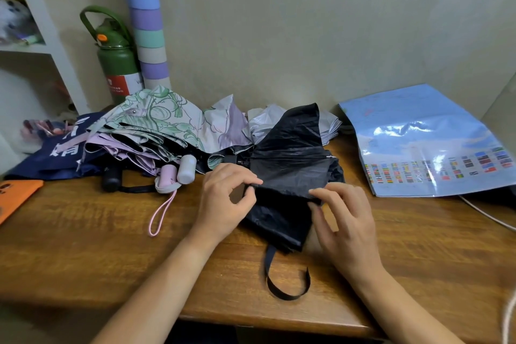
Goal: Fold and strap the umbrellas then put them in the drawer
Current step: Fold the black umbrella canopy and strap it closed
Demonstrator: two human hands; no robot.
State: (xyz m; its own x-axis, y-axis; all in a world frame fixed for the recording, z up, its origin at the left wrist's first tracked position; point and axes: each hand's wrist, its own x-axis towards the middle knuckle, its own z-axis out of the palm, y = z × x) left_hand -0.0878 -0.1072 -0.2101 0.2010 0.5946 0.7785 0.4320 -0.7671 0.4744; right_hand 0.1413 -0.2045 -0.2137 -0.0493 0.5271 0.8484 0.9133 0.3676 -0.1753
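Both hands work on the black collapsible fabric umbrella point(290, 176) lying in the middle of the wooden desk point(83, 246). Left hand point(223, 201) pinches a fold of the black canopy between thumb and forefinger at its left edge; right hand point(343, 218) pinches the same fold at its right end, the other fingers loosely curled. Part of the canopy stands up behind the hands, and the umbrella's black wrist loop point(287, 285) trails toward the desk's near edge. Just left, touching the black one, lies a heap of unfolded umbrellas: a white one with green and lilac floral print point(167, 117), a silver-grey one point(265, 123) behind, and pale pink handles point(178, 170) with a pink cord. A green metal flask point(117, 64) stands by the wall, and a glossy blue sheet printed with flags point(424, 142) lies to the right.
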